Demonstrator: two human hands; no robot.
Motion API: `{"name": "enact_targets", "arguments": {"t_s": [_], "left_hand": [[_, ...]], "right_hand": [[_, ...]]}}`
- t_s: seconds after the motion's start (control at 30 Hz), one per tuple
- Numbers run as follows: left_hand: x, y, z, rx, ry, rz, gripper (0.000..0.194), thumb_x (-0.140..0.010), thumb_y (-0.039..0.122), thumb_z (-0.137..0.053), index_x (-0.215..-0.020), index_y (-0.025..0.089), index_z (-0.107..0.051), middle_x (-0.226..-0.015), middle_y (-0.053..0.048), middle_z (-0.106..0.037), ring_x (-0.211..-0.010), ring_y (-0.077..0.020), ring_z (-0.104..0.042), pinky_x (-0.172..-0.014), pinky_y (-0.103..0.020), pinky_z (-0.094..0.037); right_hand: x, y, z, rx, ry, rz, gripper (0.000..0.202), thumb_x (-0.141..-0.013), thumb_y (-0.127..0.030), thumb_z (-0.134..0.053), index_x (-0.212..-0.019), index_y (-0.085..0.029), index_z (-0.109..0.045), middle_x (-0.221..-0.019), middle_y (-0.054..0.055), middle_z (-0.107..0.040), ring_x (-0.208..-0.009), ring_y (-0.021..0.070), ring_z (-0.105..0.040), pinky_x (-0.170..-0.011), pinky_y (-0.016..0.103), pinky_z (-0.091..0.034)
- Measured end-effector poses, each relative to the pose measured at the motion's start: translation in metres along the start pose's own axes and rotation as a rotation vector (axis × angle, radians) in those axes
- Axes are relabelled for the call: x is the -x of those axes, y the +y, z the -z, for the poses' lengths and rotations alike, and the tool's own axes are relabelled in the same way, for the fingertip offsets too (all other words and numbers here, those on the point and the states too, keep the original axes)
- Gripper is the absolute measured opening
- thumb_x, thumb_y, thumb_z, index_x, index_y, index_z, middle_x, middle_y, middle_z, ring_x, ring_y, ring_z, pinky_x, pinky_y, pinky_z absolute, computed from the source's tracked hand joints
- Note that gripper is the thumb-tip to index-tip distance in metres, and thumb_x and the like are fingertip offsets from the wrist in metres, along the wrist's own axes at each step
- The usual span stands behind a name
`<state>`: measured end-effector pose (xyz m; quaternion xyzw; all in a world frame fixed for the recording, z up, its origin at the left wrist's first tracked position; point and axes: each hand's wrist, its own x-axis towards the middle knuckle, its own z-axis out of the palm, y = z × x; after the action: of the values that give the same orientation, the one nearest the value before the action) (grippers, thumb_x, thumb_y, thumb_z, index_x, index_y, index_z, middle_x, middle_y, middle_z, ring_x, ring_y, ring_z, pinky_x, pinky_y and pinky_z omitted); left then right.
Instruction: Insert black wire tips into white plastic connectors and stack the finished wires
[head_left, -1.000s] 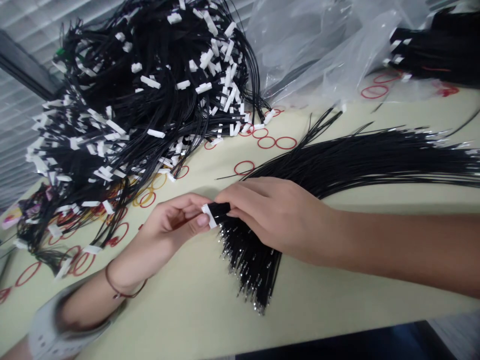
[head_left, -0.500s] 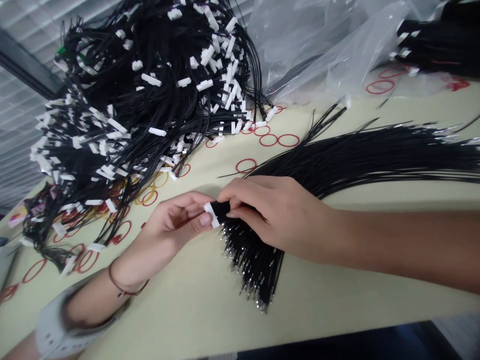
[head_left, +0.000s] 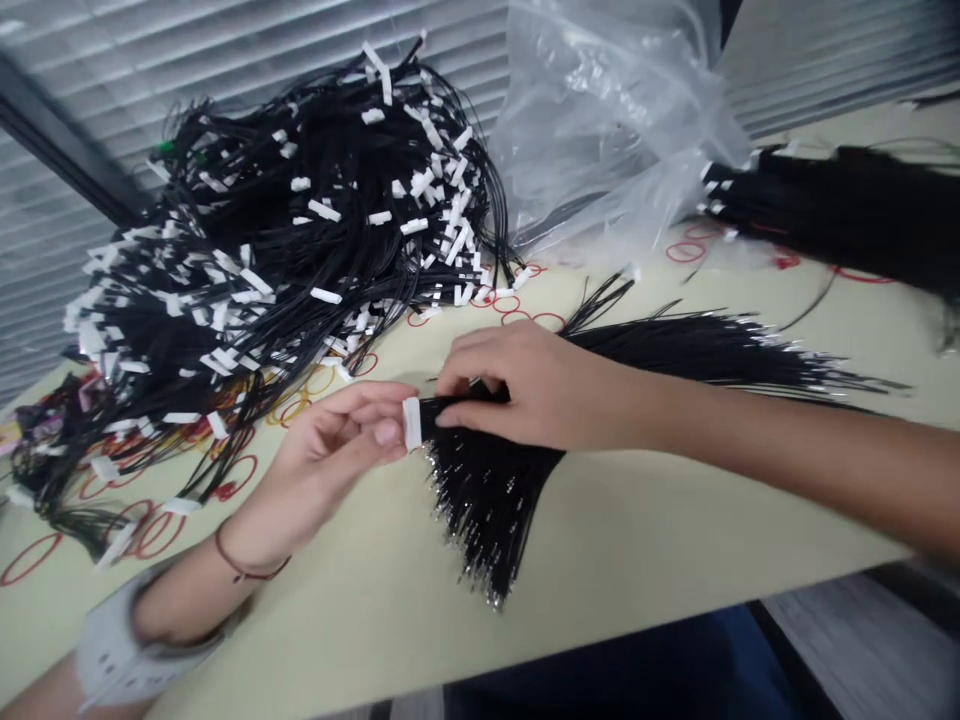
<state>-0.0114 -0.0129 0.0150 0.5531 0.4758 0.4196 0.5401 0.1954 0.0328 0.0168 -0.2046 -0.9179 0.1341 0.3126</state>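
Observation:
Between the thumb and fingers of my left hand (head_left: 345,440) is a white plastic connector (head_left: 412,424), held upright. Black wires run from its right side toward my right hand (head_left: 517,385), whose thumb and fingers are closed on them just beside the connector. Below my right hand, a fanned bundle of black wires (head_left: 495,500) with shiny metal terminals lies on the table. The bundle passes under my right hand and forearm and reappears behind as a long spread of wires (head_left: 675,345). How the wire ends sit in the connector is too small to make out.
A large heap of black cables with white connectors (head_left: 322,230) stands at the back left, against window blinds (head_left: 285,40). Red rubber bands (head_left: 157,535) lie scattered on the pale table (head_left: 337,610). A clear plastic bag (head_left: 600,120) and another dark cable bundle (head_left: 840,205) are at the back right.
The view has tilted up, showing more of the blinds. My right hand has shifted slightly left and its fingers have opened a little around the wires. My left hand keeps hold of the connector.

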Motion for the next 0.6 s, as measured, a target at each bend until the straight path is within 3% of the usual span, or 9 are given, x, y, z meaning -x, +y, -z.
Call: {"name": "enact_targets", "arguments": {"t_s": [0.07, 0.17, 0.37, 0.43, 0.5, 0.6], "left_hand": [[0.0, 0.001, 0.002, 0.0, 0.029, -0.028, 0.02, -0.073, 0.026, -0.066, -0.093, 0.023, -0.067, -0.081, -0.001, -0.067, -0.07, -0.0102, -0.06, -0.065, -0.015, -0.05], [0.001, 0.005, 0.003, -0.105, 0.021, -0.091, 0.021, -0.075, 0.029, -0.064, -0.094, 0.021, -0.064, -0.086, -0.003, -0.068, -0.077, -0.0138, -0.062, -0.072, -0.021, -0.05], [-0.003, 0.021, -0.013, -0.644, 0.144, -0.254, 0.032, -0.084, 0.04, -0.047, -0.107, 0.019, -0.058, -0.105, -0.006, -0.062, -0.103, -0.0227, -0.054, -0.094, -0.035, -0.035], [-0.008, 0.026, -0.023, -0.8, 0.05, -0.288, 0.033, -0.078, 0.042, -0.054, -0.099, 0.018, -0.062, -0.1, -0.007, -0.063, -0.104, -0.0273, -0.052, -0.093, -0.038, -0.035], [-0.016, 0.027, -0.036, -0.835, -0.052, -0.311, 0.03, -0.067, 0.043, -0.065, -0.08, 0.015, -0.066, -0.082, -0.007, -0.065, -0.101, -0.032, -0.052, -0.092, -0.04, -0.034], [-0.029, 0.025, -0.057, -0.534, -0.136, -0.329, 0.028, -0.053, 0.039, -0.076, -0.063, 0.016, -0.064, -0.073, -0.005, -0.065, -0.106, -0.0355, -0.049, -0.094, -0.037, -0.031]], "right_hand": [[-0.004, 0.002, 0.008, -0.098, -0.012, -0.048, 0.011, -0.08, -0.023, -0.053, -0.077, -0.014, -0.058, -0.067, -0.003, -0.054, -0.059, 0.0055, -0.045, -0.059, 0.02, -0.034], [-0.008, 0.005, 0.017, -0.2, 0.011, -0.085, 0.012, -0.08, -0.025, -0.052, -0.078, -0.013, -0.055, -0.068, -0.003, -0.053, -0.06, 0.0049, -0.045, -0.06, 0.02, -0.035], [-0.013, 0.006, 0.028, -0.326, -0.037, -0.139, 0.012, -0.081, -0.025, -0.05, -0.079, -0.014, -0.051, -0.072, -0.002, -0.051, -0.065, 0.0064, -0.046, -0.062, 0.021, -0.037], [-0.014, 0.004, 0.03, -0.356, -0.029, -0.164, 0.011, -0.081, -0.024, -0.05, -0.078, -0.014, -0.05, -0.071, -0.003, -0.051, -0.064, 0.0063, -0.046, -0.061, 0.021, -0.038], [-0.015, 0.003, 0.031, -0.391, 0.005, -0.18, 0.012, -0.08, -0.025, -0.051, -0.076, -0.014, -0.048, -0.069, -0.003, -0.049, -0.062, 0.006, -0.045, -0.059, 0.02, -0.037], [-0.016, 0.003, 0.033, -0.452, 0.067, -0.205, 0.017, -0.079, -0.029, -0.053, -0.074, -0.016, -0.045, -0.063, -0.006, -0.044, -0.056, 0.0051, -0.039, -0.051, 0.019, -0.034]]}}
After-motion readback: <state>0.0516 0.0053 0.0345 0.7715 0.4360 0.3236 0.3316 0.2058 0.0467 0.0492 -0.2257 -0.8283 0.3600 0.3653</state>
